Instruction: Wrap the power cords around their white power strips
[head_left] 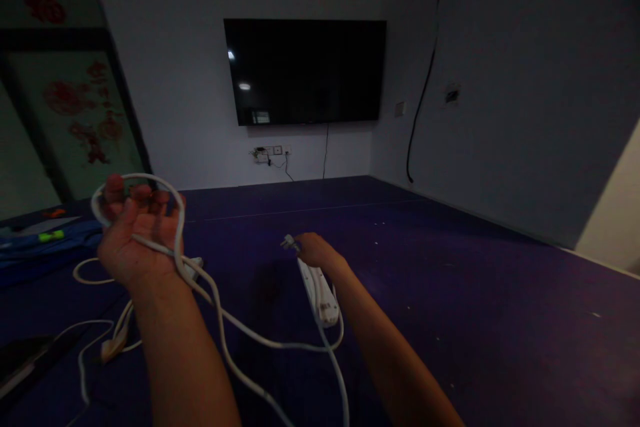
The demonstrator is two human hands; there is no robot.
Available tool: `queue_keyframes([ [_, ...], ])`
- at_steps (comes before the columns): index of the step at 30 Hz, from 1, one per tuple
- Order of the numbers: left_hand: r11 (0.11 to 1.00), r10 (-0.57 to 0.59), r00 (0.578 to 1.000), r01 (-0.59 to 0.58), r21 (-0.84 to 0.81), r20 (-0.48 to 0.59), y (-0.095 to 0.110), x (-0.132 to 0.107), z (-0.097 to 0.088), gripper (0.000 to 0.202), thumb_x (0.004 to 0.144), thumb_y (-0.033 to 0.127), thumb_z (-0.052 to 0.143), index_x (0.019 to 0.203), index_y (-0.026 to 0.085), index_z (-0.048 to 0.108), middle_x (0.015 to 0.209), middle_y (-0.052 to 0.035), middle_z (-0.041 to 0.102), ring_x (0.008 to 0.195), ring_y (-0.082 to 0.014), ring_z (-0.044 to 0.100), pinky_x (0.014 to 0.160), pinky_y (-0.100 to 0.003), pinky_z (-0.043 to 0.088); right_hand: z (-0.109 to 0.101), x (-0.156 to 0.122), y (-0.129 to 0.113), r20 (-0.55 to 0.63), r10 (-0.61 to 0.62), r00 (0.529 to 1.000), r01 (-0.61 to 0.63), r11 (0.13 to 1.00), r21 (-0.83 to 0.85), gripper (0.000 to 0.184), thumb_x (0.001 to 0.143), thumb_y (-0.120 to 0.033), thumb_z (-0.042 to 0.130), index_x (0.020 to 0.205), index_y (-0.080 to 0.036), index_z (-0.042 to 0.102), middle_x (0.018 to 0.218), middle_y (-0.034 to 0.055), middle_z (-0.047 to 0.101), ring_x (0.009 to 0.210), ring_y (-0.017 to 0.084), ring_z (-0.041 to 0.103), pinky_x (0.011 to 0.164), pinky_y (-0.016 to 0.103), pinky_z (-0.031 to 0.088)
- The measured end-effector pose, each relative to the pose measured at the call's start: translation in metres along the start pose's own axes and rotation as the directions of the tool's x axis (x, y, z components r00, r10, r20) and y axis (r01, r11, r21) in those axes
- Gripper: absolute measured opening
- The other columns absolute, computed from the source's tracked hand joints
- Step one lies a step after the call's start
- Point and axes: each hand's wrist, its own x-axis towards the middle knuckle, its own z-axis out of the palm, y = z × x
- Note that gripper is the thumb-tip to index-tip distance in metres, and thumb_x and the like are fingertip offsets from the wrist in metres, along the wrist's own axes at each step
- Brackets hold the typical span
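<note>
Pinched in the right hand (316, 250) is a white plug (289, 242), its metal pins pointing away from the fingers, above the far end of a white power strip (330, 315). That strip lies on the dark purple surface (400, 293), below the same hand, with white cord passing over it and around its near end.

Palm up, the left hand (143, 230) is raised well apart from the right, its fingers loosely curled and a white cord (179, 223) looped around them and across the palm (whether the thumb presses on the cord, I cannot tell). From that hand two lengths trail down and to the right, one toward the power strip, the other toward the bottom edge.

Beside the left forearm lies another plug (114, 345), and behind the wrist a white object (195, 265) is partly hidden. Blue fabric (75, 237) with a yellow-green patch (51, 236) lies farther left. A flat-screen television (307, 70) hangs on the far wall, above wall sockets (277, 150).
</note>
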Motion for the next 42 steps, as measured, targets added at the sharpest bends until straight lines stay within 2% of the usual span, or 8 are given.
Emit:
queue_keyframes([
  [4, 0.999, 0.013, 1.000, -0.013, -0.038, -0.001, 0.005, -0.003, 0.003, 0.030, 0.055, 0.009, 0.063, 0.082, 0.022, 0.062, 0.067, 0.0035, 0.056, 0.064, -0.0119, 0.052, 0.060, -0.028, 0.048, -0.015, -0.004, 0.051, -0.095, 0.141, 0.986, -0.138, 0.990, 0.028, 0.045, 0.078, -0.009, 0.046, 0.120, -0.020, 0.058, 0.115, 0.0123, 0.064, 0.109, 0.024, 0.058, 0.087, 0.030, 0.042],
  [9, 0.999, 0.036, 0.998, -0.033, -0.042, 0.054, 0.013, -0.010, 0.009, 0.026, 0.057, 0.010, 0.064, 0.079, 0.023, 0.060, 0.070, 0.0051, 0.055, 0.066, -0.0104, 0.052, 0.061, -0.027, 0.048, 0.000, -0.011, 0.090, -0.100, 0.248, 0.964, -0.243, 0.968, 0.058, 0.044, 0.075, -0.008, 0.050, 0.116, -0.018, 0.062, 0.110, 0.0130, 0.066, 0.105, 0.026, 0.060, 0.084, 0.029, 0.043],
  [12, 0.997, 0.042, 0.999, -0.040, -0.066, 0.024, 0.018, -0.012, 0.010, 0.027, 0.057, 0.010, 0.063, 0.081, 0.022, 0.060, 0.069, 0.0048, 0.054, 0.068, -0.0106, 0.053, 0.061, -0.026, 0.049, 0.020, -0.008, 0.094, -0.073, 0.241, 0.968, -0.234, 0.968, 0.086, 0.039, 0.078, -0.013, 0.052, 0.114, -0.020, 0.064, 0.107, 0.0102, 0.068, 0.103, 0.023, 0.061, 0.080, 0.024, 0.043],
  [18, 0.989, 0.059, 0.998, -0.056, -0.136, 0.020, 0.022, -0.012, 0.008, 0.024, 0.064, 0.009, 0.057, 0.087, 0.019, 0.059, 0.067, 0.0053, 0.056, 0.063, -0.0088, 0.054, 0.062, -0.025, 0.050, 0.050, 0.002, 0.091, -0.041, 0.236, 0.971, -0.230, 0.966, 0.120, 0.031, 0.079, -0.022, 0.055, 0.107, -0.016, 0.068, 0.103, 0.0131, 0.069, 0.100, 0.023, 0.063, 0.074, 0.022, 0.042],
  [27, 0.983, 0.047, 0.997, -0.036, -0.181, 0.060, 0.025, -0.013, 0.009, 0.019, 0.073, 0.007, 0.050, 0.087, 0.018, 0.056, 0.067, 0.0063, 0.059, 0.063, -0.0060, 0.056, 0.064, -0.023, 0.049, 0.063, 0.006, 0.099, -0.020, 0.242, 0.970, -0.236, 0.959, 0.156, 0.028, 0.078, -0.024, 0.057, 0.102, -0.017, 0.070, 0.103, 0.0121, 0.069, 0.096, 0.022, 0.063, 0.072, 0.021, 0.041],
  [31, 0.986, 0.065, 0.992, -0.048, -0.161, 0.104, 0.025, -0.011, 0.007, 0.022, 0.066, 0.009, 0.060, 0.086, 0.018, 0.055, 0.067, 0.0084, 0.059, 0.064, -0.0056, 0.056, 0.065, -0.023, 0.049, 0.068, 0.007, 0.099, -0.027, 0.284, 0.959, -0.273, 0.942, 0.194, 0.035, 0.069, -0.022, 0.066, 0.104, -0.018, 0.069, 0.101, 0.0108, 0.070, 0.096, 0.023, 0.063, 0.072, 0.021, 0.041],
  [39, 0.984, 0.161, 0.987, -0.160, -0.074, -0.002, 0.019, 0.000, -0.003, 0.042, 0.045, 0.010, 0.079, 0.079, 0.019, 0.056, 0.075, 0.0091, 0.061, 0.078, -0.0047, 0.057, 0.069, -0.019, 0.048, 0.071, 0.013, 0.106, -0.034, 0.468, 0.883, -0.429, 0.834, 0.346, 0.020, 0.077, -0.016, 0.062, 0.095, -0.013, 0.069, 0.097, 0.0140, 0.068, 0.096, 0.024, 0.061, 0.077, 0.025, 0.044],
  [42, 0.976, 0.210, 0.977, -0.212, -0.045, -0.038, 0.018, 0.008, -0.013, 0.044, 0.042, 0.008, 0.078, 0.076, 0.021, 0.055, 0.075, 0.0098, 0.060, 0.083, -0.0045, 0.056, 0.071, -0.017, 0.047, 0.067, 0.014, 0.119, -0.028, 0.563, 0.826, -0.496, 0.749, 0.439, 0.026, 0.084, -0.026, 0.058, 0.107, -0.013, 0.060, 0.107, 0.0113, 0.061, 0.095, 0.021, 0.060, 0.079, 0.034, 0.048],
])
